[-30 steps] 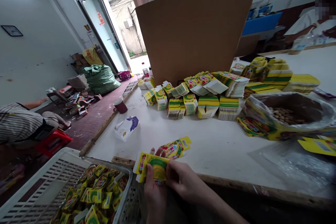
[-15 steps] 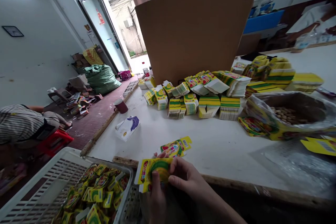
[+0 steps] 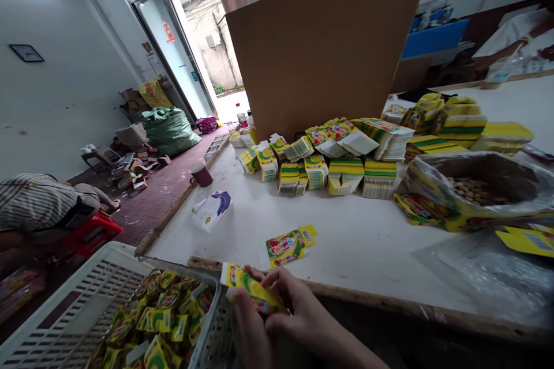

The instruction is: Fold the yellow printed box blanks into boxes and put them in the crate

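Between my two hands, just off the table's front edge, is a small yellow printed carton point(image 3: 253, 288) with a white flap at its far left end. My left hand point(image 3: 251, 323) grips its near side, thumb on top. At the right end, my right hand point(image 3: 296, 311) has its fingers and thumb closed on the carton. Another carton point(image 3: 289, 246), flat and yellow with coloured print, lies on the table just beyond my hands. Below and left, a white plastic basket point(image 3: 108, 259) holds many filled-out yellow cartons point(image 3: 167, 317).
Stacks of flat cartons point(image 3: 341, 176) line the table before a brown cardboard panel point(image 3: 324, 52). An open bag point(image 3: 433, 184) of small brown pieces stands right, near clear plastic point(image 3: 485, 271). A mug point(image 3: 201, 174) and tissue pack point(image 3: 212, 210) sit left. Other people are at both sides.
The carton in my hands has gone from flat and face-up to tilted and opened out into a box shape. My right hand has moved slightly down and closer around its end.
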`<state>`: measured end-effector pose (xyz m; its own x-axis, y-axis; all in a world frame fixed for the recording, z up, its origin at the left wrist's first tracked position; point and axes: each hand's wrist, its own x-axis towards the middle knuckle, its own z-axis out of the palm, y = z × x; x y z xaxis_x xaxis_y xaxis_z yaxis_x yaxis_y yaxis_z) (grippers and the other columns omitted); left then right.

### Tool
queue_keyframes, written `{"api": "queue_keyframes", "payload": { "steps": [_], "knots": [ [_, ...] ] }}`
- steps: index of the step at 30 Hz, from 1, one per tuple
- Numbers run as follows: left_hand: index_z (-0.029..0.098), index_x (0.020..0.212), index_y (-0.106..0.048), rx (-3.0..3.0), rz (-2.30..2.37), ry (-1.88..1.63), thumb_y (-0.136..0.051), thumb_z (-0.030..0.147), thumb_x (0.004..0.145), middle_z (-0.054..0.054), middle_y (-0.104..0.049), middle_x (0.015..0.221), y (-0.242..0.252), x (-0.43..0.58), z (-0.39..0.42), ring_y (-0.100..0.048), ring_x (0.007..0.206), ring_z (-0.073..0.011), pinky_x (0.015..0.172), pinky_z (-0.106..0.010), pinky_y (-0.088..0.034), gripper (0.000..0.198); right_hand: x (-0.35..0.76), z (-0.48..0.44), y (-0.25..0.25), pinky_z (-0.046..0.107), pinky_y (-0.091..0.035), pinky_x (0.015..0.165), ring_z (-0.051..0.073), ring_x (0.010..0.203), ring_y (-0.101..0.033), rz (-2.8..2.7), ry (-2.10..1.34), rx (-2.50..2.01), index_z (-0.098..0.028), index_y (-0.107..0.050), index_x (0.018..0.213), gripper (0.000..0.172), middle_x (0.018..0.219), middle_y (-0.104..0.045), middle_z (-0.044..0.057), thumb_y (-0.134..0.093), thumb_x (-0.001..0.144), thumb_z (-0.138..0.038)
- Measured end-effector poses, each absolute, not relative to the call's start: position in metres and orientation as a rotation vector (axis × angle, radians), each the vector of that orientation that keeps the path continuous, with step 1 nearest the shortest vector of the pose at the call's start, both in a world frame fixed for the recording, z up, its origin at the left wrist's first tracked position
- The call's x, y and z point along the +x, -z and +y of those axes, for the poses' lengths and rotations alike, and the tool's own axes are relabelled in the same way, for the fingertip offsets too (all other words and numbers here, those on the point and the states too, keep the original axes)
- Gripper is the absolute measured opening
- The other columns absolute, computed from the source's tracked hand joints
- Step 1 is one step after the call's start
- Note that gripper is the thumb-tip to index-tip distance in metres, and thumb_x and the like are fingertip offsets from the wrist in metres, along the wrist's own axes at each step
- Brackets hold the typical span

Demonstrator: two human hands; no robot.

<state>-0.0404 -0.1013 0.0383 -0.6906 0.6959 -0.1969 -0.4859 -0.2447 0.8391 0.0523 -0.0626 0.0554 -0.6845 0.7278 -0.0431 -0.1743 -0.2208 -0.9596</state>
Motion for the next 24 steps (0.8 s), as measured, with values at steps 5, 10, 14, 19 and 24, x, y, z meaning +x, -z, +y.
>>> {"api": "queue_keyframes", "payload": {
  "steps": [5,10,14,19,24],
  "knots": [
    [0.027,0.101,-0.069,0.190,1.175,-2.007,-0.080,0.046,0.067,0.000,-0.073,0.090,-0.024,-0.048,-0.099,-0.069,0.085,-0.0182,0.077,-0.027,-0.055,0.041,0.062,-0.044,-0.052,0.026,-0.041,0.063,0.015,0.069,-0.054,-1.565,-1.707,-0.775,-0.018,-0.061,0.083,0.017,0.073,-0.061,-0.001,-0.067,0.077,-0.033],
    [0.020,0.106,-0.068,0.407,1.417,-2.005,-0.080,0.044,0.068,-0.006,-0.073,0.100,-0.032,-0.068,-0.103,-0.068,0.097,-0.0226,0.086,-0.030,-0.053,0.046,0.081,-0.026,-0.054,0.033,-0.047,0.073,0.021,0.079,-0.062,-1.868,-1.220,-0.848,-0.021,-0.072,0.089,0.013,0.085,-0.073,0.005,-0.060,0.085,-0.023],
    [0.019,0.126,-0.058,0.824,1.497,-2.046,-0.083,0.048,0.061,-0.014,-0.061,0.129,-0.055,-0.083,-0.114,-0.054,0.123,-0.0306,0.103,-0.037,-0.044,0.075,0.095,-0.018,-0.065,0.044,-0.041,0.094,0.025,0.095,-0.061,-2.205,-0.659,-0.742,-0.030,-0.073,0.103,0.028,0.096,-0.074,0.005,-0.052,0.091,-0.016],
    [0.019,0.124,-0.061,1.198,1.608,-1.382,-0.092,0.028,0.044,-0.014,-0.065,0.124,-0.059,-0.080,-0.115,-0.057,0.119,-0.0353,0.104,-0.043,-0.043,0.086,0.096,-0.036,-0.074,0.050,-0.007,0.120,0.024,0.128,-0.049,-2.388,-0.612,-0.431,-0.037,-0.061,0.123,0.035,0.118,-0.069,0.001,-0.060,0.091,-0.026],
    [0.019,0.118,-0.060,1.074,1.780,-1.514,-0.086,0.025,0.052,-0.012,-0.071,0.101,-0.040,-0.052,-0.115,-0.065,0.094,-0.0329,0.087,-0.041,-0.052,0.072,0.091,-0.042,-0.060,0.054,-0.021,0.117,0.032,0.143,-0.027,-1.739,-0.997,-0.802,-0.026,-0.029,0.148,0.073,0.155,-0.032,0.013,-0.063,0.086,-0.040]
  ]
}}
